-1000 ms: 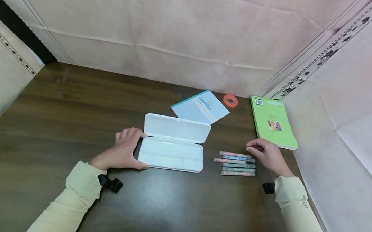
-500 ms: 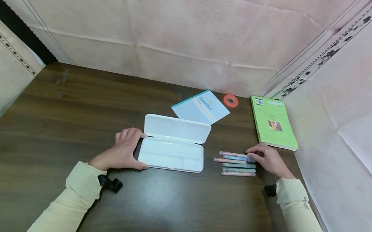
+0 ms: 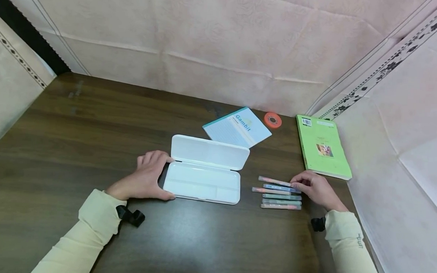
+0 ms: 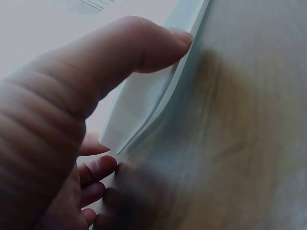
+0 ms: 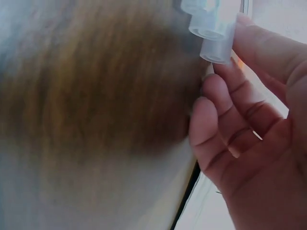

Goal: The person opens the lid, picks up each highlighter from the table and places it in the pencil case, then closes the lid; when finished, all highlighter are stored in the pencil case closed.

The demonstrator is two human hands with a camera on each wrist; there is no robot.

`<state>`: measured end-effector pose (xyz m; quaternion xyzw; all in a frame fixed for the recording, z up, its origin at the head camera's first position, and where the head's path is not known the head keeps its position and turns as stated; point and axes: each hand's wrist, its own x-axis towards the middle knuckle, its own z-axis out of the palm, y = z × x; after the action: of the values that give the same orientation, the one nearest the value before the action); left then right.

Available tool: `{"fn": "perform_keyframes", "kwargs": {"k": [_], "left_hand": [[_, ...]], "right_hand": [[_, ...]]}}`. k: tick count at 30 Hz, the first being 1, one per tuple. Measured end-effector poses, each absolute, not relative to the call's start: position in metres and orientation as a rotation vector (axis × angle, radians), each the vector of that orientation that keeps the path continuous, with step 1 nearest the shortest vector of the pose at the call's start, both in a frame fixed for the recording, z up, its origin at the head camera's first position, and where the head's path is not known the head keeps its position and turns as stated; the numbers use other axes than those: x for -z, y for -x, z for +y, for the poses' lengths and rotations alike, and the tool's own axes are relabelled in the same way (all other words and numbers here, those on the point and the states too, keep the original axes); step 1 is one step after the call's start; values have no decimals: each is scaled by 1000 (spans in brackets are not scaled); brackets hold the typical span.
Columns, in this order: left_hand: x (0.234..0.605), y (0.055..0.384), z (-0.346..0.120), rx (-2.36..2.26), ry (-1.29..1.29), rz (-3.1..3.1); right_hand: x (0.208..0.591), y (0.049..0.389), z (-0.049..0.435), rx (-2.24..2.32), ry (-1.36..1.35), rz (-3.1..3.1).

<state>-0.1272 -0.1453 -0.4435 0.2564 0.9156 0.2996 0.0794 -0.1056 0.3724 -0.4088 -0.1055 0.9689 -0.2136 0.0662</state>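
A white plastic pencil case (image 3: 191,178) lies on the brown table with its lid (image 3: 210,151) swung back. My left hand (image 3: 147,176) grips its left end, thumb at the front corner and fingers at the back. In the left wrist view the thumb lies along the case's edge (image 4: 136,108). To the right, several pens lie stacked side by side, among them a blue one (image 3: 277,188) and a green one (image 3: 281,197). My right hand (image 3: 313,189) pinches the right end of the farthest pen (image 3: 274,181), a pinkish one, which slants away from the others.
Behind the case lies a light blue Gambit notebook (image 3: 237,127), with an orange-red round object (image 3: 272,120) beside it. A green book (image 3: 324,151) lies at the table's right edge, just beyond my right hand. Pale cloth walls (image 3: 208,42) stand around the table.
My right hand has come down and toward the pens and taken the end of the farthest one. That pen has turned slightly away from the row. My left hand stays put.
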Motion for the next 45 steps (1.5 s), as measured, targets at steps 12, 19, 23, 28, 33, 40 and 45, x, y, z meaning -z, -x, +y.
{"fn": "perform_keyframes", "kwargs": {"k": [12, 19, 23, 28, 33, 40, 45], "left_hand": [[446, 126, -146, -898, -766, 2747], [445, 127, -146, -890, -763, 2751], [446, 127, -146, -910, -776, 2742], [446, 127, -145, -909, -778, 2730], [447, 127, -144, -900, -774, 2732], [446, 127, -144, -890, -771, 2738], [445, 127, -144, -881, -769, 2741]], "right_hand": [[403, 103, 363, 692, 458, 3118], [367, 100, 315, 765, 705, 3152], [359, 98, 278, 710, 772, 3159], [362, 97, 232, 595, 785, 3160], [373, 98, 198, 428, 787, 3189], [392, 100, 170, 308, 857, 3245], [403, 104, 161, 241, 854, 3263]]}}
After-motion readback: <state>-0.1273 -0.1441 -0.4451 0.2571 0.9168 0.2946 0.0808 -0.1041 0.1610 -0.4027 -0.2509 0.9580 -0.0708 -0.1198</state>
